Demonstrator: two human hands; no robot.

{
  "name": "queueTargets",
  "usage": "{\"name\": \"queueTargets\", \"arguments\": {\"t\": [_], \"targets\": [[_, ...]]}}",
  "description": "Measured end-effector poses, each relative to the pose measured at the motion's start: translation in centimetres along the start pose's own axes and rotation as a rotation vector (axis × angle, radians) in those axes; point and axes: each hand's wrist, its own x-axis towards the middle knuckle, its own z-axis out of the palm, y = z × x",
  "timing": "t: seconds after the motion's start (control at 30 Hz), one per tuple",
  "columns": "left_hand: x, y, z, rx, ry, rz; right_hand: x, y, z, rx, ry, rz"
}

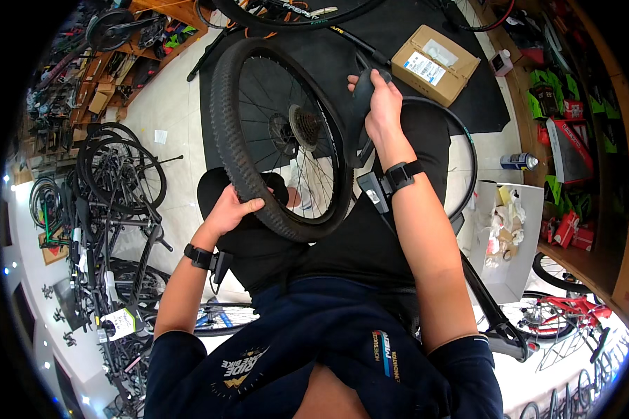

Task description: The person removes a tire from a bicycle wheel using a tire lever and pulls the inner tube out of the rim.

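Observation:
A bicycle wheel (pixel 220 126) with a knobby black tyre stands tilted between my legs. Its cassette (pixel 305 128) and disc rotor (pixel 281 133) show at the hub. My left hand (pixel 230 212) is closed around the tyre at the near left, thumb on top. On the far right side, my right hand (pixel 383 105) grips a limp black piece of rubber that looks like an inner tube (pixel 356 122). It hangs beside the wheel's right edge; whether part of it lies inside the tyre is hidden. Both wrists wear a strapped-on device.
A cardboard box (pixel 412 80) sits on the black mat (pixel 493 105) ahead to the right. At my right stand a spray can (pixel 519 162) and a pale bin (pixel 500 272) holding scraps. Shelves line the right side. Several bicycles (pixel 122 174) crowd the left; another wheel lies at the top.

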Motion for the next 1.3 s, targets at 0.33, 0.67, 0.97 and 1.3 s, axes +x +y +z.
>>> {"name": "queueTargets", "arguments": {"t": [0.33, 0.67, 0.97, 1.3], "targets": [[1.0, 1.1, 0.4, 0.039, 0.009, 0.025, -0.1, 0.7, 0.3, -0.010, 0.015, 0.018], [5.9, 5.2, -0.6, 0.065, 0.096, 0.130, -1.2, 0.8, 0.0, -0.067, -0.004, 0.036], [10.8, 11.7, 2.1, 0.011, 0.224, 0.138, -2.2, -0.8, -0.1, -0.263, -0.213, -0.236], [14.9, 11.2, 1.2, -0.076, 0.115, 0.325, -3.3, 1.0, 0.4, -0.479, -0.489, 0.079]]}}
